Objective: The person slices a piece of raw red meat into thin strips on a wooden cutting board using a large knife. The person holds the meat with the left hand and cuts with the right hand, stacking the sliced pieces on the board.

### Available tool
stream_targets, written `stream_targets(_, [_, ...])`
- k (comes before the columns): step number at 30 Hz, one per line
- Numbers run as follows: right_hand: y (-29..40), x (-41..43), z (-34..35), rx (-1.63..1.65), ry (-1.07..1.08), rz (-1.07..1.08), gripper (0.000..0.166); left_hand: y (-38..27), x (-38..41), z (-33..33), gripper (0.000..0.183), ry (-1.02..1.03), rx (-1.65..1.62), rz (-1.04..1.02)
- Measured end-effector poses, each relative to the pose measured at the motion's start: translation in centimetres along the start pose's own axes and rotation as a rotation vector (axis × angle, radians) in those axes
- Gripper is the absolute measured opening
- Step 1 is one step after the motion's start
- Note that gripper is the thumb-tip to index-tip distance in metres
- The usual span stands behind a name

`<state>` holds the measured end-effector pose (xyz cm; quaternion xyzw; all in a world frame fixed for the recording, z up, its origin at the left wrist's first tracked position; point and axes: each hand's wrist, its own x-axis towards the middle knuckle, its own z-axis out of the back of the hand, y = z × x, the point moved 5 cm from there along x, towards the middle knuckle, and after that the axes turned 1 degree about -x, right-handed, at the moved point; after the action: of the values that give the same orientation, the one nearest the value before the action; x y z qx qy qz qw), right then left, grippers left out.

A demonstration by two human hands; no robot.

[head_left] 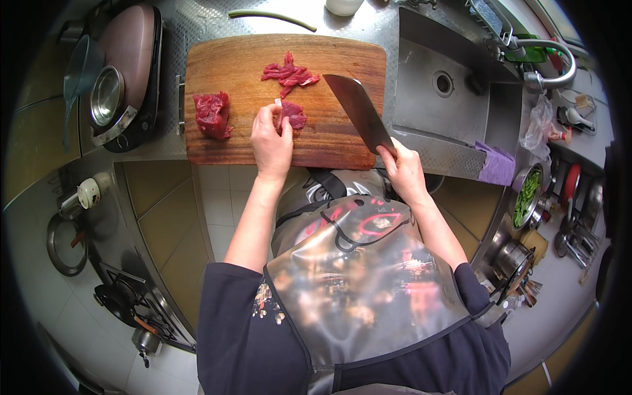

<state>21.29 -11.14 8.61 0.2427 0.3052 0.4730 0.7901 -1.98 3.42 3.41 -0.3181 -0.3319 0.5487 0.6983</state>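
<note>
On the wooden cutting board (237, 64) lie a chunk of raw red meat (212, 114) at the left, a small pile of meat strips (289, 74) at the upper middle and a flat slice of meat (295, 115) below the pile. My left hand (272, 140) is at the slice's left edge, its fingertips pinching a thin, pale-edged bit, perhaps of meat. My right hand (406, 170) grips the handle end of a cleaver (356, 111); its broad blade slants up and left over the board's right part, apart from the meat.
Right of the board is a steel sink (439, 118) with a curved faucet (563, 59); a purple cloth (496, 164) hangs at its front edge. A green stalk (271, 16) lies behind the board. A bowl of green vegetables (527, 197) stands far right, a pink-lidded appliance (131, 49) left.
</note>
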Motion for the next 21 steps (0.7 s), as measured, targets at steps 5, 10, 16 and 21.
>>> stream_targets(5, [0.3,0.3,-0.1,-0.02,0.036,0.006,0.016,-1.1,-3.1,-2.1,0.033,0.099,0.369,-0.41])
stream_targets(10, [1.6,1.1,-0.1,-0.122,0.107,0.093,0.017,-0.1,-4.5,-1.5,0.027,0.024,0.241,-0.457])
stream_targets(16, [4.5,3.5,-0.9,-0.417,0.178,0.412,0.013,0.9,-3.3,-1.7,0.035,-0.031,0.226,-0.476])
stream_targets(21, [6.2,5.2,-1.4,-0.602,0.262,0.475,0.016,1.3,-2.9,-2.1,0.039,-0.041,0.237,-0.514])
